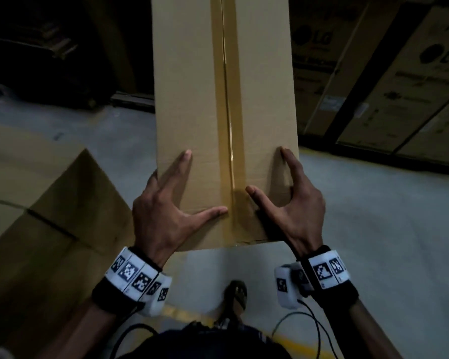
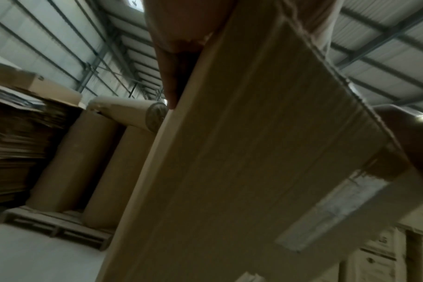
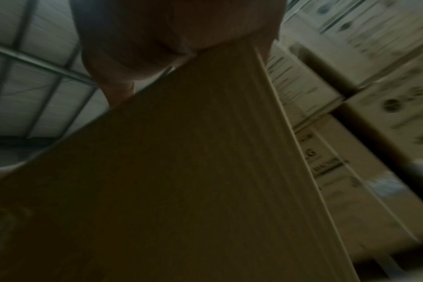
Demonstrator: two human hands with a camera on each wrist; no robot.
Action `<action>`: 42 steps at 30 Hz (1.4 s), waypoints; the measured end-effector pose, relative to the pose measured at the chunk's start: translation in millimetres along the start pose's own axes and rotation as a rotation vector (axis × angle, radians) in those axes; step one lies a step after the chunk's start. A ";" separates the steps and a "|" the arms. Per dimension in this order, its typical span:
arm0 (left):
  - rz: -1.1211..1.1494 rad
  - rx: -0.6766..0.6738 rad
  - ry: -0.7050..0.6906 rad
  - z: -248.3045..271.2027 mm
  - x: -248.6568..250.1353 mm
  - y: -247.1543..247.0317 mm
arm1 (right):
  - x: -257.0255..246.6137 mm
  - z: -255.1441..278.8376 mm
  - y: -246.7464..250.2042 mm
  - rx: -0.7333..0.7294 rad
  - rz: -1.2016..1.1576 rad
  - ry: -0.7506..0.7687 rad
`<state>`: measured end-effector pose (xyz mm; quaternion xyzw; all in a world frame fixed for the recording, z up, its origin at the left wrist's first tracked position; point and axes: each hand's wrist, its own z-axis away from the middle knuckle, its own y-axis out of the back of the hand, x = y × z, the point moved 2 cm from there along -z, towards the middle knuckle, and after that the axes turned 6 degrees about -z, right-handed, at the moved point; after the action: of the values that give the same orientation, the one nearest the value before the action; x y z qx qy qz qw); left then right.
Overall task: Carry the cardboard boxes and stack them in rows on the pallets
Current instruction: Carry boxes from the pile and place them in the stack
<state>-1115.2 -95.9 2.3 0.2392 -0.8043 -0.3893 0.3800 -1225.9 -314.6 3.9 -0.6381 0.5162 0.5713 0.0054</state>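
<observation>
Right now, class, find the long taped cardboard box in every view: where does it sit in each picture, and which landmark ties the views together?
Head: the long cardboard box runs up the centre, left hand and right hand at its near end.
Left wrist: the box fills the middle, slanting from top to bottom.
Right wrist: its dark side fills the centre and bottom.
Shared landmark: the printed cartons on the right, seen in all three.
</observation>
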 end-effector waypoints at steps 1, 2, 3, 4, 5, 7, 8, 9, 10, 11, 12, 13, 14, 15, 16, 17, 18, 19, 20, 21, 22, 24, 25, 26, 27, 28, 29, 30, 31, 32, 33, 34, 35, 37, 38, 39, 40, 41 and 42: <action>-0.004 0.006 0.006 -25.5 3.8 -13.3 | 7.6 -31.2 -1.1 -0.015 0.002 0.014; 0.001 0.013 0.022 -50.5 6.9 -26.6 | 15.3 -62.0 -2.9 -0.029 0.001 0.021; 0.004 0.025 0.041 -73.0 8.1 -38.1 | 22.0 -90.7 -6.9 -0.043 -0.001 0.032; 0.008 0.036 0.064 -95.3 8.9 -48.2 | 27.3 -119.0 -12.0 -0.059 -0.002 0.041; 0.011 0.045 0.081 -112.6 9.4 -56.2 | 31.0 -141.5 -16.3 -0.075 -0.004 0.052; 0.014 0.060 0.112 -151.8 4.2 -72.4 | 38.3 -191.5 -30.4 -0.116 -0.016 0.072; 0.012 0.074 0.122 -170.5 -0.2 -79.5 | 41.1 -214.8 -39.5 -0.133 -0.025 0.085; 0.010 0.088 0.135 -190.4 -6.1 -86.7 | 43.0 -238.7 -50.6 -0.151 -0.039 0.098; 0.006 0.101 0.145 -206.7 -11.6 -93.1 | 44.3 -257.8 -61.0 -0.167 -0.050 0.107; -0.003 0.115 0.160 -226.1 -19.9 -101.0 | 46.4 -280.9 -75.4 -0.186 -0.060 0.115; -0.008 0.127 0.179 -245.4 -29.0 -109.5 | 48.8 -303.7 -90.6 -0.208 -0.071 0.120; -0.010 0.140 0.195 -264.3 -39.5 -117.9 | 50.1 -326.1 -106.7 -0.229 -0.081 0.130; -0.010 0.153 0.214 -284.8 -51.4 -126.5 | 50.6 -350.0 -124.0 -0.249 -0.084 0.144; -0.010 0.162 0.233 -302.5 -62.0 -134.0 | 51.6 -371.0 -139.8 -0.264 -0.088 0.155; -0.013 0.174 0.259 -323.5 -75.8 -142.4 | 51.5 -396.0 -159.9 -0.282 -0.091 0.169; -0.015 0.185 0.286 -345.2 -90.5 -150.0 | 50.1 -421.8 -180.5 -0.306 -0.099 0.176; -0.020 0.199 0.310 -367.8 -106.0 -156.4 | 46.7 -447.9 -201.5 -0.329 -0.113 0.178; -0.029 0.209 0.338 -392.2 -122.5 -162.1 | 42.5 -474.7 -223.3 -0.352 -0.116 0.181; -0.043 0.200 0.364 -413.2 -136.0 -166.3 | 37.5 -496.3 -240.6 -0.367 -0.103 0.182; -0.049 0.184 0.390 -432.2 -149.7 -169.6 | 32.0 -515.1 -255.4 -0.382 -0.102 0.170; -0.047 0.172 0.421 -455.1 -167.6 -173.0 | 25.1 -538.5 -273.6 -0.401 -0.125 0.158; -0.051 0.143 0.469 -494.9 -196.8 -176.1 | 13.2 -578.0 -304.1 -0.439 -0.175 0.150; -0.057 0.131 0.493 -514.4 -211.8 -177.8 | 7.0 -597.5 -320.8 -0.458 -0.172 0.159; -0.056 0.129 0.528 -533.4 -228.6 -180.2 | 0.9 -617.9 -340.9 -0.486 -0.166 0.162; -0.047 0.131 0.561 -550.4 -244.2 -181.3 | -4.6 -636.4 -360.9 -0.509 -0.173 0.158; -0.038 0.131 0.594 -567.7 -258.8 -180.3 | -11.2 -653.7 -381.6 -0.527 -0.186 0.160; -0.031 0.121 0.633 -585.1 -274.1 -178.5 | -18.1 -670.6 -404.1 -0.542 -0.198 0.173; -0.033 0.104 0.671 -598.3 -286.6 -176.6 | -24.0 -682.8 -423.5 -0.556 -0.204 0.195; -0.041 0.100 0.709 -613.4 -302.9 -174.6 | -31.0 -698.4 -448.2 -0.579 -0.216 0.213; -0.044 0.110 0.741 -627.8 -320.0 -173.2 | -38.4 -713.9 -473.0 -0.610 -0.227 0.220; -0.040 0.130 0.762 -642.2 -338.2 -171.9 | -46.2 -730.2 -499.1 -0.639 -0.232 0.227; -0.035 0.156 0.781 -657.0 -358.2 -170.8 | -55.3 -747.7 -526.2 -0.665 -0.230 0.241; -0.037 0.176 0.793 -668.9 -375.0 -169.9 | -62.5 -762.0 -549.6 -0.680 -0.218 0.268; -0.043 0.219 0.828 -697.6 -419.2 -170.3 | -80.4 -795.8 -607.5 -0.720 -0.217 0.328; -0.038 0.239 0.851 -713.1 -441.7 -170.0 | -90.4 -812.9 -636.5 -0.737 -0.228 0.351; -0.033 0.261 0.876 -729.9 -465.8 -168.6 | -102.1 -831.3 -668.1 -0.758 -0.235 0.372; -0.039 0.274 0.894 -743.5 -484.1 -166.6 | -113.1 -845.6 -693.0 -0.780 -0.232 0.395; -0.064 0.288 0.918 -760.5 -506.0 -163.0 | -128.0 -863.3 -722.4 -0.811 -0.231 0.426; -0.094 0.294 0.954 -777.5 -526.1 -158.2 | -143.8 -881.1 -750.3 -0.848 -0.230 0.448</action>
<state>-167.2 -175.5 -31.8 0.4776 -0.5757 -0.1358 0.6496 -62.8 -396.0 -21.7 -0.7440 0.1529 0.5756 -0.3029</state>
